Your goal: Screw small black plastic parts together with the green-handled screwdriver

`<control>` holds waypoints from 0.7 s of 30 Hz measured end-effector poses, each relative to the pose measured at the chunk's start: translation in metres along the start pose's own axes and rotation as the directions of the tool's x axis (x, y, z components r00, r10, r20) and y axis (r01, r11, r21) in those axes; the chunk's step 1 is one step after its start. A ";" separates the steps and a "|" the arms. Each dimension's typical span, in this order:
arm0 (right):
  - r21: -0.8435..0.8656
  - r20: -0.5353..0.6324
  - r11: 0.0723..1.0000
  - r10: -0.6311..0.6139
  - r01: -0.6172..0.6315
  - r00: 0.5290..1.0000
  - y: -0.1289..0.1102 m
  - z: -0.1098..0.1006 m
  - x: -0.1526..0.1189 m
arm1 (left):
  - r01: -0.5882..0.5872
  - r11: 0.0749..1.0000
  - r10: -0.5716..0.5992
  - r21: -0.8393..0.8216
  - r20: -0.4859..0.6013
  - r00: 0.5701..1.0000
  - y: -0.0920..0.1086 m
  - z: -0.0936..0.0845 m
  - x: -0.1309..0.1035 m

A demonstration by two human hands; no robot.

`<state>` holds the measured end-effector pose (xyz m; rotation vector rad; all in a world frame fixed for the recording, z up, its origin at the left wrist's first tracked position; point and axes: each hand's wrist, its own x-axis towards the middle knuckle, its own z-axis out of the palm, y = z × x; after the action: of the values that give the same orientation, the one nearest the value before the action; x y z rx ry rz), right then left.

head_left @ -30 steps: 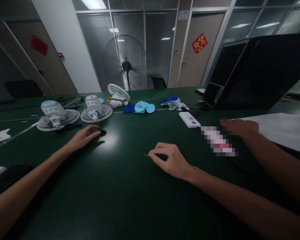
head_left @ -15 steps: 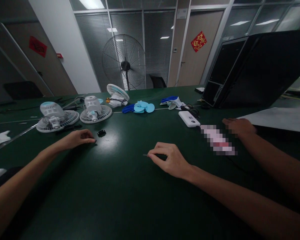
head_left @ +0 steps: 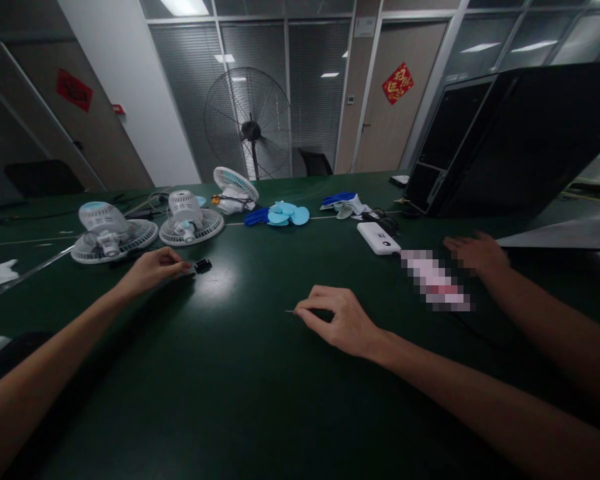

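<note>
At the left, my left hand (head_left: 156,268) is closed in a pinch with its fingertips right beside a small black case (head_left: 203,266) on the table. Whatever is between those fingertips is too small to make out. Near the middle of the table, my right hand (head_left: 341,320) holds a thin metal pin-like tool (head_left: 290,311) between thumb and forefinger. Its tip points left, and the rest of it is hidden in the hand.
White fan heads (head_left: 193,227) lie at the left behind my left hand. Light-blue fan blades (head_left: 288,213), blue-and-white gloves (head_left: 347,203) and a white power bank (head_left: 379,238) are farther back. Another person's hand (head_left: 480,257) rests at the right, near a black computer case (head_left: 520,147).
My left hand has turned and its fingers have closed together, shifting slightly up towards the black case. My right hand has stayed in place with the thin tool.
</note>
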<state>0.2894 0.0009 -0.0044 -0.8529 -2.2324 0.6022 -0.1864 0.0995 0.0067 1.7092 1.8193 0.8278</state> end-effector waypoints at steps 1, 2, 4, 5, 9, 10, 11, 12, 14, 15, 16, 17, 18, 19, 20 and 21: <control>0.003 0.002 1.000 0.002 -0.002 1.000 0.000 0.000 0.000 | -0.031 0.998 0.032 -0.049 0.020 0.999 -0.001 0.001 0.000; 0.008 0.008 1.000 0.004 -0.004 1.000 0.001 0.001 0.000 | -0.066 0.994 0.070 -0.089 0.041 0.997 -0.001 0.002 0.000; 0.021 0.019 1.000 0.003 -0.003 1.000 0.002 0.001 -0.001 | -0.103 0.990 0.104 -0.100 0.012 0.994 0.001 0.004 -0.003; 0.027 0.023 1.000 0.001 -0.001 1.000 0.003 0.001 -0.001 | -0.114 0.990 0.113 -0.083 -0.015 0.993 0.003 0.006 -0.005; 0.028 0.027 1.000 -0.004 0.004 1.000 0.003 0.002 -0.001 | -0.154 0.988 0.152 -0.017 -0.101 0.983 0.018 0.016 -0.014; 0.022 0.024 1.000 -0.004 0.003 1.000 0.003 0.002 0.000 | -0.161 0.987 0.159 -0.003 -0.120 0.980 0.022 0.019 -0.016; 0.016 0.020 1.000 -0.003 0.003 1.000 0.003 0.002 0.000 | -0.163 0.987 0.163 0.009 -0.139 0.977 0.025 0.023 -0.017; 0.011 0.016 1.000 -0.004 0.004 1.000 0.003 0.002 0.000 | -0.161 0.987 0.161 0.015 -0.160 0.974 0.027 0.026 -0.018; 0.007 0.012 1.000 -0.004 0.004 1.000 0.002 0.002 0.000 | -0.149 0.989 0.147 0.006 -0.205 0.968 0.029 0.031 -0.019; 0.009 0.013 1.000 -0.006 0.006 1.000 0.002 0.002 0.000 | -0.142 0.990 0.138 -0.003 -0.226 0.964 0.030 0.033 -0.020; 0.011 0.015 1.000 -0.008 0.008 1.000 0.001 0.002 0.000 | -0.137 0.991 0.130 -0.010 -0.245 0.961 0.030 0.035 -0.020; 0.013 0.016 1.000 -0.011 0.010 1.000 0.001 0.002 -0.001 | -0.136 0.991 0.128 -0.013 -0.259 0.957 0.030 0.036 -0.020; 0.015 0.020 1.000 -0.012 0.012 1.000 0.001 0.002 -0.001 | -0.137 0.990 0.130 -0.010 -0.270 0.954 0.030 0.037 -0.020; 0.020 0.024 1.000 -0.012 0.012 1.000 0.000 0.002 -0.001 | -0.139 0.990 0.134 -0.001 -0.277 0.952 0.030 0.038 -0.021; 0.024 0.028 1.000 -0.011 0.011 1.000 0.001 0.002 -0.001 | -0.138 0.990 0.136 0.011 -0.278 0.951 0.030 0.038 -0.021; 0.028 0.031 1.000 -0.010 0.009 0.999 0.001 0.002 -0.001 | -0.135 0.991 0.136 0.024 -0.278 0.951 0.029 0.039 -0.021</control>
<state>0.2888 0.0004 -0.0065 -0.8235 -2.2492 0.6449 -0.1362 0.0830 0.0002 1.8113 1.8969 1.1758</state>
